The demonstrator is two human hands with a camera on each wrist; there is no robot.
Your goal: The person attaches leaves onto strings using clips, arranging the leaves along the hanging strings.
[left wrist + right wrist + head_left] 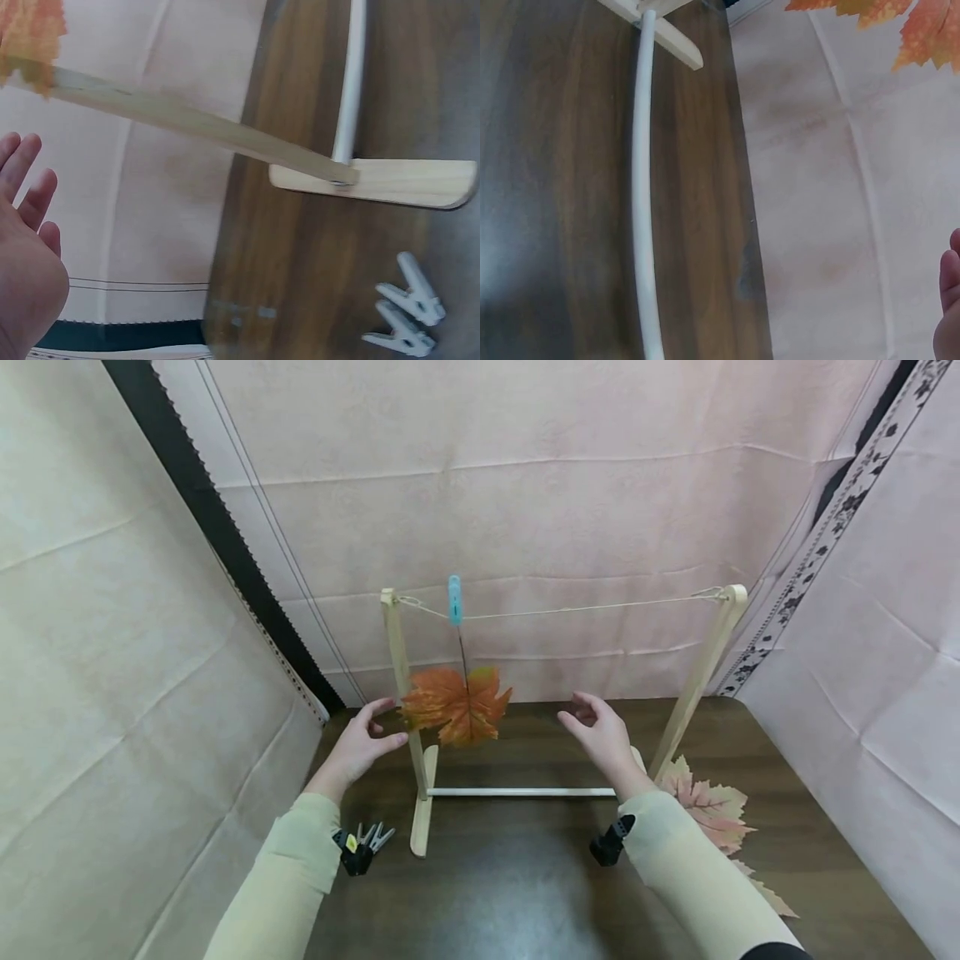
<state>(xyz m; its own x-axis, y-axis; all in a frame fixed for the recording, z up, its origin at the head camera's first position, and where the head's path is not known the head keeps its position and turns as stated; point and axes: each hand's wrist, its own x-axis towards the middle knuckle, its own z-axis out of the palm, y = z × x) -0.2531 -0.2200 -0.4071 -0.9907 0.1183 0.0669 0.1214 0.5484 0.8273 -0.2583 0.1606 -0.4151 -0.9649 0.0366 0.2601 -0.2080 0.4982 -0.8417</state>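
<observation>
An orange maple leaf (453, 706) hangs by its stem from a blue clothespin (455, 600), which is clipped to a string (570, 609) between two wooden posts. Beside the left post (397, 647), my left hand (360, 747) is raised with loosely bent fingers and nothing in them. My right hand (606, 745) hovers to the right of the leaf, apart from it, also holding nothing; its fingers are relaxed. In the left wrist view, the left hand (26, 255) shows at the edge below the leaf (34, 37).
Grey clothespins (411, 289) lie on the brown table (495, 893) by the left wrist. Pale pinkish leaves (708, 806) lie at the right, partly covered by the right arm. A white rod (517, 792) joins the stand's feet. The right post (697, 681) rises behind the right hand.
</observation>
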